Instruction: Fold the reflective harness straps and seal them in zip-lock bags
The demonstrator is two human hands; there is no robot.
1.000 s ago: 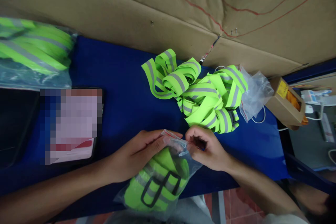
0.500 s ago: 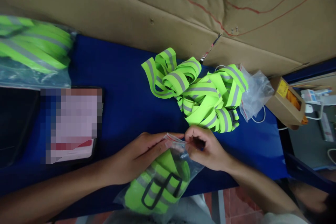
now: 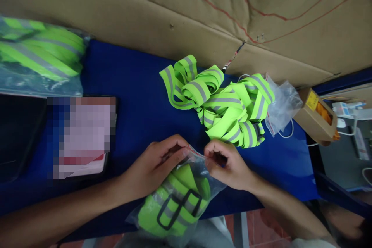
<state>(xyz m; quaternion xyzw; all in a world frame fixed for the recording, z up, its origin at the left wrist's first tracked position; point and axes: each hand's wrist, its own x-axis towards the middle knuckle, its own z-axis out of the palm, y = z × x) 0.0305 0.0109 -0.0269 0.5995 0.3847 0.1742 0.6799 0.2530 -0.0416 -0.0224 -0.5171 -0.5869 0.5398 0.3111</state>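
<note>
A clear zip-lock bag (image 3: 213, 186) hangs over the table's front edge, with a folded lime-green reflective strap (image 3: 186, 178) and its black buckle (image 3: 174, 209) inside. My left hand (image 3: 158, 164) pinches the bag's red-lined zip edge at its left end, thumb and finger closed on it. At the right end of that edge, my right hand (image 3: 229, 162) grips the bag with curled fingers. Just beyond my hands lies a tangled pile of lime-green straps (image 3: 226, 100) with grey reflective stripes.
At left are a bag of green straps (image 3: 43, 52), a dark flat object (image 3: 20, 135) and a phone-like device (image 3: 84, 135), its screen blurred out. Empty clear bags (image 3: 281, 100) and a cardboard box (image 3: 316, 112) stand right on the blue table (image 3: 130, 97).
My left hand's fingers have bent from lying straight along the bag's edge into a pinch at its left end. My right hand has barely moved.
</note>
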